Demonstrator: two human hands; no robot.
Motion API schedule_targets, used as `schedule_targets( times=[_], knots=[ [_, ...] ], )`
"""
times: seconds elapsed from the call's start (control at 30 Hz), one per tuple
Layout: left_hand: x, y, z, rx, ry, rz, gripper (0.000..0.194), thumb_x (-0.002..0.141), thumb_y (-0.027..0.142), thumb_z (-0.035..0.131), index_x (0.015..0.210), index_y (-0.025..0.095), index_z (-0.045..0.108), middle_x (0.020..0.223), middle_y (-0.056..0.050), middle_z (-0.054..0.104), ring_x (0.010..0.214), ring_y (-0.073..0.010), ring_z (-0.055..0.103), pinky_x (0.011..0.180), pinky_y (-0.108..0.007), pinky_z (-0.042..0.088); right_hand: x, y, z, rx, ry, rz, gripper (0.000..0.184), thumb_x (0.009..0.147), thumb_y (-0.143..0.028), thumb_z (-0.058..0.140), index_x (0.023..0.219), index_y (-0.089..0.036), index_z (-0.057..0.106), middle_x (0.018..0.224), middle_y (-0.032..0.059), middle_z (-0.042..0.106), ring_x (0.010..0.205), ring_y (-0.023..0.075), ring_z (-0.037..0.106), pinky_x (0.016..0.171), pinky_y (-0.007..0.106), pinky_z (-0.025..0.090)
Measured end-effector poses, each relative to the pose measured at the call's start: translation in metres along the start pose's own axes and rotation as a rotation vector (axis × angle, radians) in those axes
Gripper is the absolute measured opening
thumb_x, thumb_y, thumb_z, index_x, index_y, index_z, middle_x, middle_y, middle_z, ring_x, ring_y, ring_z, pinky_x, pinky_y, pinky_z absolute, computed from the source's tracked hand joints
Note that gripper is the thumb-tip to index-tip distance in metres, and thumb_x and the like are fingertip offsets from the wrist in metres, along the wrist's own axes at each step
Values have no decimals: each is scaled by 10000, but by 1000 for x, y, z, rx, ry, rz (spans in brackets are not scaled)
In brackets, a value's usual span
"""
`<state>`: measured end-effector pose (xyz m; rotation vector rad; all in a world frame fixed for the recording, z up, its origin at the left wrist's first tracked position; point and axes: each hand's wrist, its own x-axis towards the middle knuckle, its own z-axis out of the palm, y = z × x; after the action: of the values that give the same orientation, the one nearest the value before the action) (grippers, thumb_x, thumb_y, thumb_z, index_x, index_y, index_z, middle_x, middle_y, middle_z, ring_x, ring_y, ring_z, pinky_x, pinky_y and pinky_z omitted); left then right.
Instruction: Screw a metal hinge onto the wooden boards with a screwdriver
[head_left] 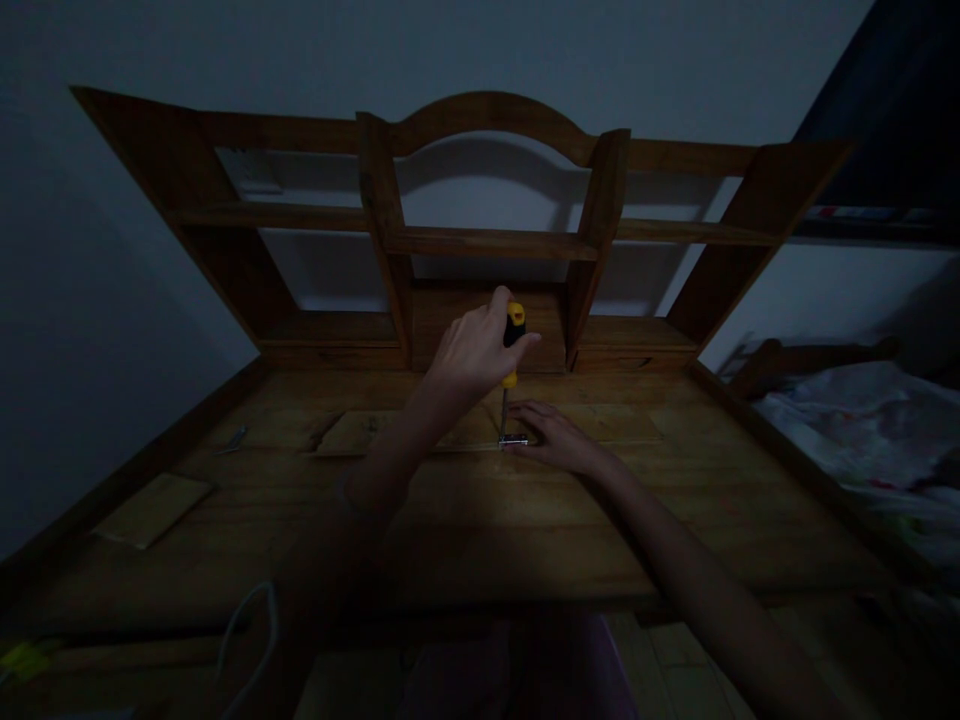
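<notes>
My left hand [480,340] is closed round the yellow-and-black handle of a screwdriver [515,325]. Its shaft points straight down, and the tip meets one end of a small shiny metal fitting [514,440]. That fitting lies at the front edge of a long thin wooden board [450,432] on the desktop. My right hand [555,438] rests on the board just right of the fitting, fingers stretched out and thumb below it. Whether the thumb presses on the fitting is too dark to tell.
A wooden desk [480,520] carries a shelf unit [491,243] along its back. To the left lie a small flat wooden piece [154,508] and a small metal item [234,438]. A pale cable [271,610] loops at the front left. White plastic sheeting [862,420] is at the right.
</notes>
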<state>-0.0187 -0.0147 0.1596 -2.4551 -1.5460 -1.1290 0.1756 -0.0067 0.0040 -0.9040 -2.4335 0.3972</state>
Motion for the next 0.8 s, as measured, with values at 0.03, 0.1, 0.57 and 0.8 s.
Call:
schedule_targets(
  times=[0.03, 0.1, 0.57, 0.8],
  knots=[
    [1, 0, -1, 12, 32, -17, 440, 902, 460, 638, 1218, 184, 507, 942, -74, 686, 953, -256, 687, 842, -337, 486, 0, 1, 0, -2, 0, -4, 557, 871, -470, 705, 1360, -237, 572, 1418, 115, 561, 1321, 272, 528, 1123, 451, 421],
    [3, 0, -4, 28, 129, -42, 443, 910, 478, 625, 1217, 178, 513, 948, -71, 688, 952, -250, 693, 837, -325, 487, 0, 2, 1, -7, 2, -6, 569, 870, -486, 701, 1360, -225, 573, 1415, 122, 563, 1314, 274, 534, 1118, 448, 426],
    [4, -6, -29, -218, 469, 83, 469, 885, 510, 667, 1240, 236, 531, 979, -5, 679, 864, -160, 677, 825, -298, 516, -2, 0, -1, 42, 7, -2, 564, 857, -484, 718, 1359, -270, 577, 1408, 102, 571, 1311, 278, 536, 1116, 469, 426],
    [-10, 13, -33, -360, 308, 99, 441, 887, 479, 670, 1233, 241, 535, 954, -1, 672, 815, -139, 671, 746, -265, 522, 1, 2, -11, 387, 155, 0, 807, 759, -609, 754, 1448, -286, 485, 1419, 109, 564, 1290, 286, 553, 1077, 476, 454]
  ],
)
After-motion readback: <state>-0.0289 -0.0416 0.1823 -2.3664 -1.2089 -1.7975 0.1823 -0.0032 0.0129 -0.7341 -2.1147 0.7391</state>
